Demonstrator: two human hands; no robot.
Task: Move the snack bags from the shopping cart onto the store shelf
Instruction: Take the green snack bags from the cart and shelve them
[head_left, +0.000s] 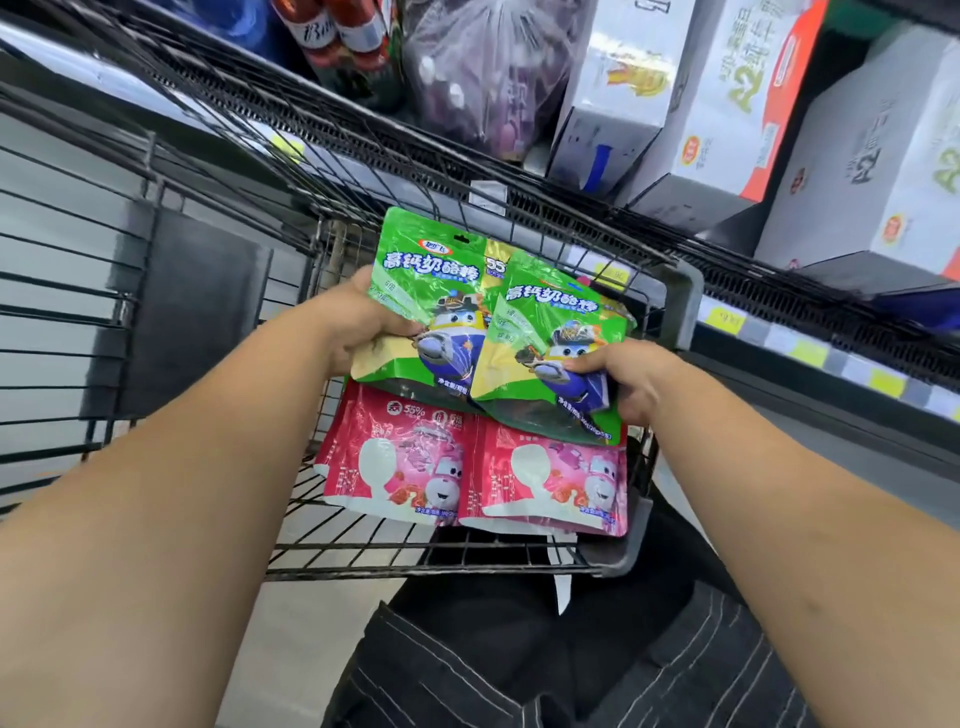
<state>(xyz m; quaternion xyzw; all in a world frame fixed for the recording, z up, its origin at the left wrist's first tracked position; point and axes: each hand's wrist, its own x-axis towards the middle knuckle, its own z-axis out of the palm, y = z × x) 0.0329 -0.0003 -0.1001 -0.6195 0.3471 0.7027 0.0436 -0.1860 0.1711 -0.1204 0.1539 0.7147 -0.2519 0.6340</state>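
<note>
Two green snack bags with a cartoon plane sit over the near end of the black wire shopping cart (613, 558). My left hand (358, 322) grips the left green bag (431, 280) by its left edge. My right hand (631, 379) pinches the right green bag (556, 332) at its lower right. A yellow bag edge (496, 260) shows between them. Below lie two pink snack bags side by side in the cart, the left pink bag (395, 457) and the right pink bag (550, 478). The store shelf (810, 332) with yellow price tags runs along the right.
White cartons (727, 104) stand on the shelf at upper right, next to a clear bag of purple items (483, 78) and red-labelled bottles (343, 41). The cart's wire walls rise left and ahead. Striped dark trousers (519, 665) are below the cart's rim.
</note>
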